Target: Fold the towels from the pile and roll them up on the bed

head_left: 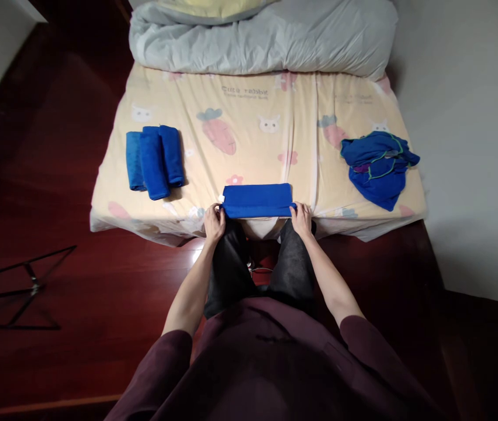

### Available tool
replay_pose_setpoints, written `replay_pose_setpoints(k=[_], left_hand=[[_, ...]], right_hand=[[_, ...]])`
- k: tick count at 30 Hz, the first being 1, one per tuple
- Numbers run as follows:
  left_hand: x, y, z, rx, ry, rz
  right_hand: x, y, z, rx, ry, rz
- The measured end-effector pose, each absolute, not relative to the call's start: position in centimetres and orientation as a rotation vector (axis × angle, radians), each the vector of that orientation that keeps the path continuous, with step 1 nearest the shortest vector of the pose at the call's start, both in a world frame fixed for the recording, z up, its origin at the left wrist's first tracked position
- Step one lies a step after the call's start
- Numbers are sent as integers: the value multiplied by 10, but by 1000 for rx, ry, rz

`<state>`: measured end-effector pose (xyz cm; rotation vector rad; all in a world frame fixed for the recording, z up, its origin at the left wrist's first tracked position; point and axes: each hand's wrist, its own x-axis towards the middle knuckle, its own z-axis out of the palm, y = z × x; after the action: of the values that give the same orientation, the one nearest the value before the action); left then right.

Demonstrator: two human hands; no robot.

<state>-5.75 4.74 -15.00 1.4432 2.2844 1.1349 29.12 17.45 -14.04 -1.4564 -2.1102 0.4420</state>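
Well, the bed [249,146] wore a pale yellow sheet [258,140] printed with carrots, rabbit faces and flowers, its near edge hanging in folds over a dark reddish floor [113,280]. Across the far end lay one bulky grey duvet [266,44], with part of something yellow [214,7] on top of it. A plain pale wall [463,146] rose on the right, and the dark legs of one stand [25,286] rested on the floor to the left. I counted three rolled blue towels [153,166] side by side toward the left of the bed, the middle one overlapping its neighbours, and one crumpled blue heap [378,166] toward the right, with green edging and a bit of purple showing; how many pieces it held I could not tell. Between them, at the near edge, one folded blue cloth [258,199] lay flat and long from side to side, a small white tag [221,199] at its left end. The person's two hands were at it: the left hand [215,222] had its thumb and fingers pinched on the near left corner, and the right hand [301,219] was pinched likewise on the near right corner, both just above the dark trousers [290,263].
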Motion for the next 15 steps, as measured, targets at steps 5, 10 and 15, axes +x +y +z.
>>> replay_pose_setpoints(k=[5,10,15], left_hand=[[-57,46,-149,1484,2334,1104],[-55,45,-145,1482,2347,1098],[-54,46,-143,1454,2342,1110]], right_hand=[[292,175,-142,-1428,-2080,443],[292,175,-143,-1436,-2096,387],[292,174,-141,-1426,-2075,392]])
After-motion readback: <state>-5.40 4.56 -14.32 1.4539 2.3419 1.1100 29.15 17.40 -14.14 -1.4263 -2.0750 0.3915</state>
